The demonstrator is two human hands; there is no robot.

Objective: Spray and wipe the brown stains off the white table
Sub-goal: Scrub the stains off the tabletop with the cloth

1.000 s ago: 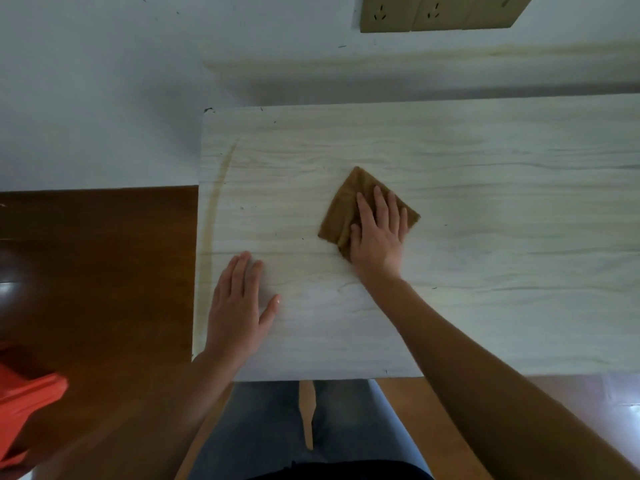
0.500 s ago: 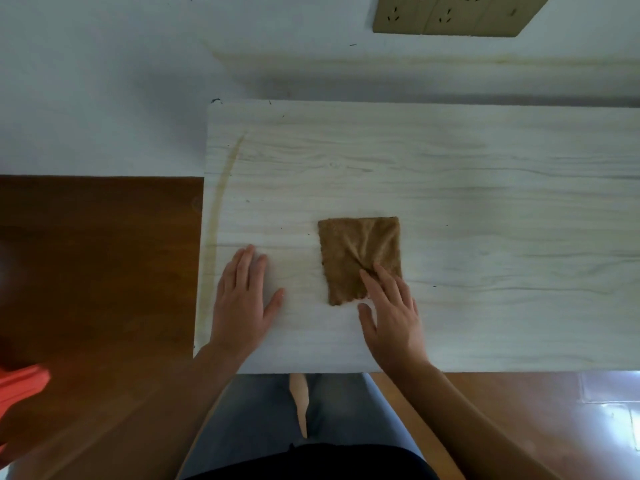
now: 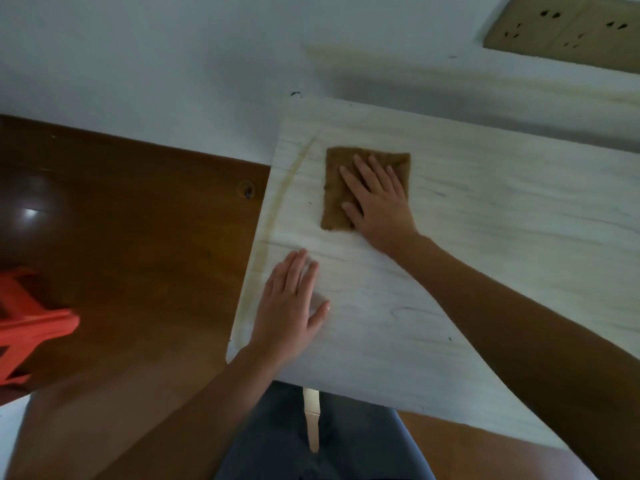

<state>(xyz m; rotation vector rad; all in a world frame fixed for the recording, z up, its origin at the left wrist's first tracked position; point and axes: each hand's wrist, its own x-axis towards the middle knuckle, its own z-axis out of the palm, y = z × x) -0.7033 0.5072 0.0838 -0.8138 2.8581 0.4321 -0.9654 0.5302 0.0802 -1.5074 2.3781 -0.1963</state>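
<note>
A brown cloth [image 3: 337,188] lies flat on the white table [image 3: 485,237] near its far left corner. My right hand [image 3: 379,202] presses on the cloth with straight, spread fingers. A long curved brown stain [image 3: 277,209] runs along the table's left edge, just left of the cloth. My left hand [image 3: 291,306] rests flat on the table near the front left, fingers straight, beside the lower part of the stain. No spray bottle is in view.
The table stands against a white wall with a beige socket panel [image 3: 568,29] at the upper right. Dark brown floor [image 3: 138,237] lies left of the table. An orange plastic stool [image 3: 24,323] stands at the far left edge.
My right hand has pushed the cloth from the table's front middle up and left, toward the far left corner beside the stain. The view has tilted. My left hand stayed flat in place.
</note>
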